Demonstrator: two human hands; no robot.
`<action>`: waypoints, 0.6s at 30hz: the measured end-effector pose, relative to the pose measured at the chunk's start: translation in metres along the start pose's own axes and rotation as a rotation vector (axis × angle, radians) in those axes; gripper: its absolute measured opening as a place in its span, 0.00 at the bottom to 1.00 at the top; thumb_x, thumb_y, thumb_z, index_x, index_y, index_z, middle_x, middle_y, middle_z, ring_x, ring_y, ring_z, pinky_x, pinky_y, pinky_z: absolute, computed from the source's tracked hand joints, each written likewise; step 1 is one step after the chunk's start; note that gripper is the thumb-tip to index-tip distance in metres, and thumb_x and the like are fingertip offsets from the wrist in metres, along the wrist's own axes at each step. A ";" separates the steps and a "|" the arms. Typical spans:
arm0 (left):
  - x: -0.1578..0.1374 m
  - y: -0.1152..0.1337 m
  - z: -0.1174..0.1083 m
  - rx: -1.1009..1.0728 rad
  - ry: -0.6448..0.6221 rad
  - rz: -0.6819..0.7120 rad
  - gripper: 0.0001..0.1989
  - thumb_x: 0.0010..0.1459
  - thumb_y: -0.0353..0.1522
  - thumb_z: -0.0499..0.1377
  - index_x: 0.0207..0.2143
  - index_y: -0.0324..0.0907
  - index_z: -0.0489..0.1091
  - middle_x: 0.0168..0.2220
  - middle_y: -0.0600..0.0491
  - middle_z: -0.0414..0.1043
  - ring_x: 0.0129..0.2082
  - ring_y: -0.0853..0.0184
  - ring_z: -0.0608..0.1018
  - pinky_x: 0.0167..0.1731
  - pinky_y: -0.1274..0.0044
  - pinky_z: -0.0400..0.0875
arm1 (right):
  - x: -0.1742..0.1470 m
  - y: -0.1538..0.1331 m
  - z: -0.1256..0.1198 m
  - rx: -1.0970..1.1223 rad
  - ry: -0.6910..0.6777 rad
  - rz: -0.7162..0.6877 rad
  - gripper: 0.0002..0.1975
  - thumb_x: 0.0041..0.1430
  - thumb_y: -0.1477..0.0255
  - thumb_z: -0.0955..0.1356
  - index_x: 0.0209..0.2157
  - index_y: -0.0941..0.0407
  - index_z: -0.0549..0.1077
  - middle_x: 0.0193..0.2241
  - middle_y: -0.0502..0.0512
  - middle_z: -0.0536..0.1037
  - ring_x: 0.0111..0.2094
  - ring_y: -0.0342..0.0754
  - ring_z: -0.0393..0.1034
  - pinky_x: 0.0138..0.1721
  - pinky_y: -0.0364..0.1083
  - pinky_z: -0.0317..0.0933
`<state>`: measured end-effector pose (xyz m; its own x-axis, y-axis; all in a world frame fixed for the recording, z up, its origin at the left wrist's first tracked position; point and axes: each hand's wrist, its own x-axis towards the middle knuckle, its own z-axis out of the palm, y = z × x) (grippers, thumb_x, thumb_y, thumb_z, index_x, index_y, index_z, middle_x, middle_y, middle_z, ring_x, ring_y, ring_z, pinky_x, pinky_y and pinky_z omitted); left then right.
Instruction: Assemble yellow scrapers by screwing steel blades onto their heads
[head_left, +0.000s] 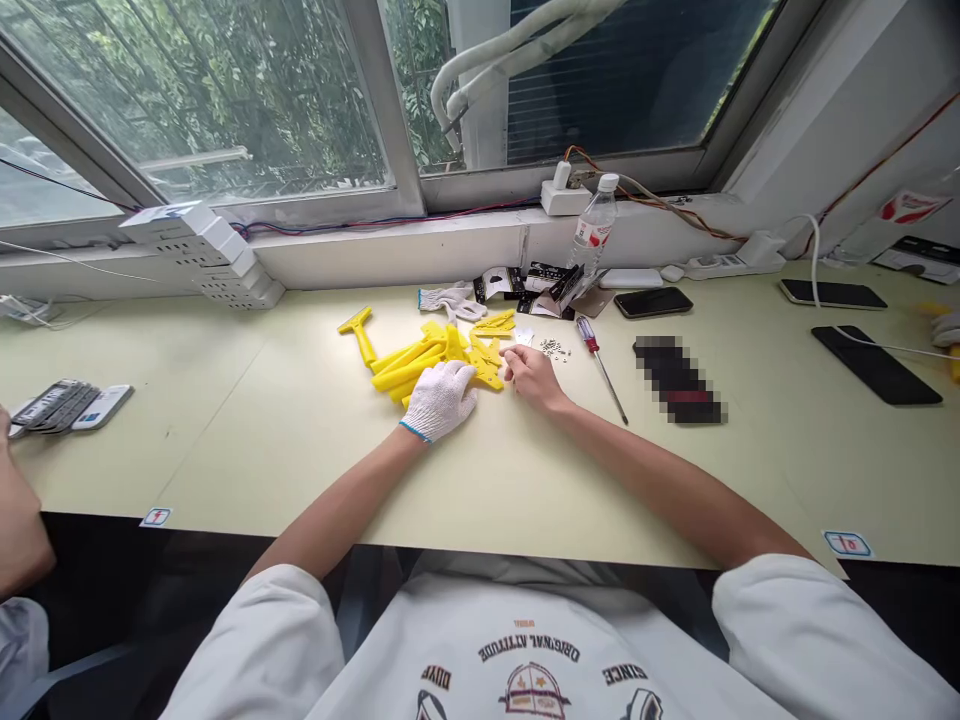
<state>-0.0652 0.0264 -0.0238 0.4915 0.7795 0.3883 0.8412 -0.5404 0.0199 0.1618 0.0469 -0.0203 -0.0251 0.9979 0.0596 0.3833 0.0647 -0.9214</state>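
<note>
My left hand [441,400], in a white knit glove with a blue cuff edge, is closed on a yellow plastic scraper part [487,372] at the near edge of a pile. My bare right hand [531,376] is beside that part's right end, with its fingers pinched together; whatever they hold is too small to make out. Several yellow scraper handles [409,365] lie heaped left of and behind my gloved hand. A T-shaped yellow scraper [358,333] lies apart at the left. Small screws [553,349] are scattered behind my right hand, near a screwdriver [600,365] with a red and clear handle.
Behind the pile lie a white glove [454,300], flat yellow pieces [493,323] and black packaging [551,288]. A water bottle [595,228] stands by the sill. Phones [652,302] lie to the right. At the left are stacked white boxes [206,255] and another person's arm [21,520].
</note>
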 end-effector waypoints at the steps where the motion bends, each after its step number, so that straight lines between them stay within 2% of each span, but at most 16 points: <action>1: 0.000 0.000 0.000 -0.002 -0.002 -0.002 0.17 0.69 0.35 0.61 0.58 0.44 0.75 0.50 0.43 0.81 0.48 0.51 0.80 0.47 0.63 0.71 | -0.004 0.001 -0.002 -0.029 0.005 -0.021 0.15 0.70 0.59 0.64 0.42 0.54 0.78 0.31 0.53 0.83 0.28 0.48 0.72 0.34 0.46 0.64; 5: -0.003 0.000 -0.001 0.007 -0.016 0.034 0.15 0.72 0.33 0.58 0.57 0.43 0.75 0.44 0.45 0.82 0.44 0.54 0.81 0.43 0.65 0.71 | -0.022 0.001 -0.002 -0.127 -0.032 -0.093 0.08 0.62 0.65 0.71 0.40 0.53 0.77 0.35 0.53 0.83 0.32 0.49 0.71 0.38 0.47 0.61; 10: -0.007 0.002 -0.006 -0.001 0.036 0.105 0.14 0.73 0.32 0.56 0.57 0.41 0.74 0.47 0.46 0.83 0.46 0.55 0.81 0.44 0.65 0.71 | -0.033 -0.006 -0.004 -0.097 -0.128 -0.052 0.12 0.62 0.64 0.72 0.44 0.54 0.77 0.36 0.55 0.84 0.33 0.49 0.75 0.37 0.46 0.64; 12: -0.008 0.004 -0.007 -0.008 0.053 0.118 0.14 0.74 0.32 0.55 0.58 0.42 0.73 0.48 0.46 0.83 0.47 0.55 0.81 0.44 0.65 0.71 | -0.034 -0.009 -0.010 -0.042 -0.228 -0.009 0.11 0.62 0.63 0.71 0.42 0.55 0.77 0.33 0.54 0.83 0.29 0.47 0.75 0.32 0.45 0.65; 15: -0.009 0.007 -0.007 -0.021 0.057 0.121 0.15 0.75 0.32 0.54 0.60 0.43 0.72 0.51 0.45 0.82 0.48 0.55 0.81 0.45 0.64 0.71 | -0.037 -0.012 -0.020 0.041 -0.415 0.041 0.09 0.60 0.64 0.71 0.32 0.55 0.76 0.27 0.51 0.82 0.22 0.45 0.72 0.25 0.44 0.61; 18: -0.010 0.009 -0.006 -0.036 0.050 0.128 0.16 0.75 0.33 0.54 0.61 0.44 0.71 0.53 0.44 0.82 0.49 0.55 0.82 0.46 0.63 0.72 | -0.036 -0.016 -0.025 0.102 -0.516 0.084 0.09 0.58 0.64 0.72 0.29 0.56 0.77 0.28 0.53 0.83 0.22 0.44 0.72 0.22 0.43 0.58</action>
<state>-0.0640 0.0125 -0.0219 0.5816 0.6872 0.4354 0.7634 -0.6460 -0.0001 0.1798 0.0094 0.0023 -0.4588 0.8682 -0.1890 0.3124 -0.0415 -0.9491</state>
